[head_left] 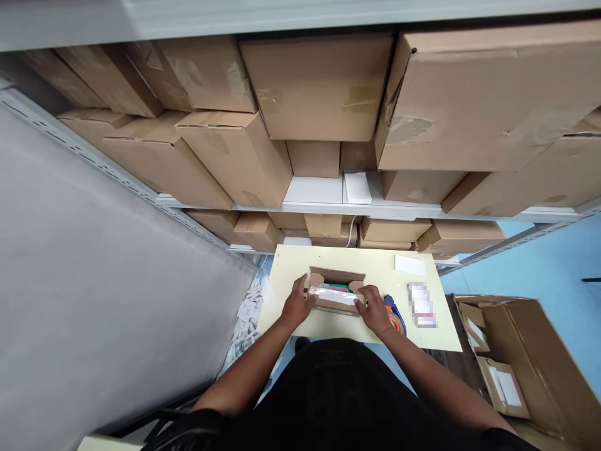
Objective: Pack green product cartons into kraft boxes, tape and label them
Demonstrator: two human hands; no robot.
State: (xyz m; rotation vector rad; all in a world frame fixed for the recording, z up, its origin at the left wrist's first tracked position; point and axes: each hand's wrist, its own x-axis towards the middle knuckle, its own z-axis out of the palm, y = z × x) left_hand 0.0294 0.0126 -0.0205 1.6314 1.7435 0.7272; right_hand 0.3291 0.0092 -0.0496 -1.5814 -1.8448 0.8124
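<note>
A small open cardboard box [336, 277] lies on a pale yellow table [323, 260] below me. Across the box's near edge rests a long clear-wrapped packet [334, 296]. My left hand [297, 303] grips the packet's left end with curled fingers. My right hand [374, 307] grips its right end the same way. Green and red items [334, 287] show inside the box, behind the packet.
A tape dispenser [393, 313], a blurred label sheet [421, 304] and a white card [410, 265] lie on the table's right side. Metal shelving [338, 210] stacked with cardboard cartons fills the view ahead. An open carton [516, 357] sits on the blue floor at right. Grey wall at left.
</note>
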